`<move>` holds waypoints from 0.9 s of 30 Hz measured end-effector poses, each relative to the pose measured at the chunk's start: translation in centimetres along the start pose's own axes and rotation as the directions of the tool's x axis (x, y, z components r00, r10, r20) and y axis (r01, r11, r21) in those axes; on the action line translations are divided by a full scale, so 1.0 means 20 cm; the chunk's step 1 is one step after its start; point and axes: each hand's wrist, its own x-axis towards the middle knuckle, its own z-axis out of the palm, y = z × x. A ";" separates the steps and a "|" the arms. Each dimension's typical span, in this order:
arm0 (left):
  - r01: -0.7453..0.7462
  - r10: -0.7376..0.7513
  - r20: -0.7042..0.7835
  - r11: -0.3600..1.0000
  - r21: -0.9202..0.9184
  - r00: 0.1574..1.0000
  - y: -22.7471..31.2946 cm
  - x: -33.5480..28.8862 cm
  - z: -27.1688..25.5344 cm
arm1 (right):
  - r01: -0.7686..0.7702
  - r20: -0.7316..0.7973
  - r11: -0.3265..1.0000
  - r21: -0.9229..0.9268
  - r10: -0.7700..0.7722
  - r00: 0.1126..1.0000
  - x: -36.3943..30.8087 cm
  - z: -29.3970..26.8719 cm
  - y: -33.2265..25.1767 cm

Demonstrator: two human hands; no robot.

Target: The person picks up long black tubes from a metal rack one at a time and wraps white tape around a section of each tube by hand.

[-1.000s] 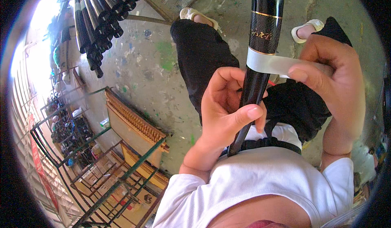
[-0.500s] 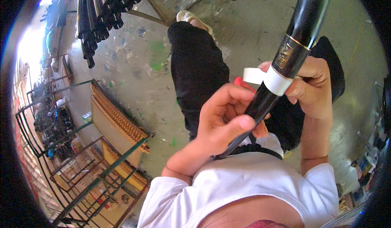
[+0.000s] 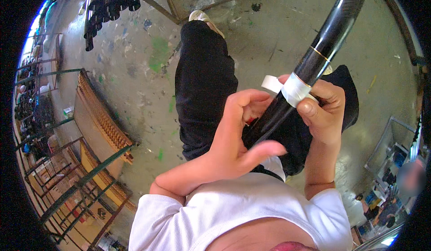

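Note:
A glossy black tube (image 3: 324,47) slants from the upper right down toward my waist. White tape (image 3: 296,89) is wrapped around it just below a thin gold ring, and a white loop of tape (image 3: 271,84) sticks out on its left side. My right hand (image 3: 324,109) is closed at the tape, thumb in front and fingers passing behind the tube. Lower down, my left hand (image 3: 238,136) cradles the tube, its fingers curled partly behind it and its thumb stretched clear. A small red thing (image 3: 250,121) shows by the left fingers; its kind is hidden.
Several black tubes (image 3: 107,6) stick out at the upper left, near a metal frame (image 3: 177,15). Dark metal racks (image 3: 83,179) with brown ridged boards (image 3: 101,116) stand at left. A blurred person (image 3: 411,179) and assorted items are at the lower right.
The tube has turned, so its gold label no longer shows. My left thumb has lifted off the tube. Both hands and the tube sit slightly further left in the view, which has shifted.

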 end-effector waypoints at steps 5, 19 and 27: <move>0.440 -0.378 0.235 0.671 -0.597 0.896 0.09 0.01 -0.03 | 0.031 0.014 0.999 0.010 -0.031 0.999 0.00 -0.03 0.03; 0.285 -0.242 0.154 0.872 -0.399 0.958 0.04 0.01 0.01 | 0.024 0.020 0.998 -0.054 -0.022 1.000 -0.01 0.00 0.04; 0.015 0.003 0.080 0.974 -0.224 0.997 -0.01 0.03 -0.04 | -0.134 0.055 0.985 -0.110 0.141 0.989 -0.03 0.00 -0.08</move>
